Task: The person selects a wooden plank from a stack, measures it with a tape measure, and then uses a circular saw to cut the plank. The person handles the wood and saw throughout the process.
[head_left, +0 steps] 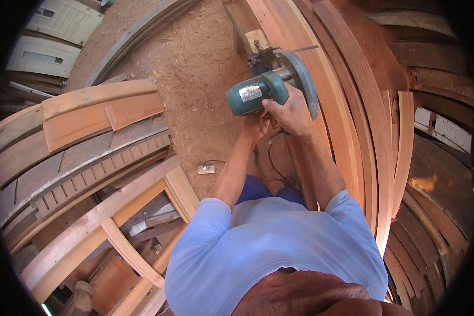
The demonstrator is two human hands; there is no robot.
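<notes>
A teal circular saw (247, 96) with a rounded grey blade guard (303, 79) rests at the near-left edge of a long reddish wooden plank (321, 89). My right hand (294, 112) is closed around the saw's rear part, its thumb lying on the teal housing. Below the motor, my left hand (256, 126) is closed against the saw's underside. The motor body partly covers its fingers. A dark power cord (273, 158) hangs down beneath my hands.
More long boards (361, 95) lie side by side to the right. Stacked panels (105, 113) and a wooden frame (134, 253) fill the left. On the dusty floor sits a small white socket box (206, 169) with a cable. Old timber (440, 87) is piled at the far right.
</notes>
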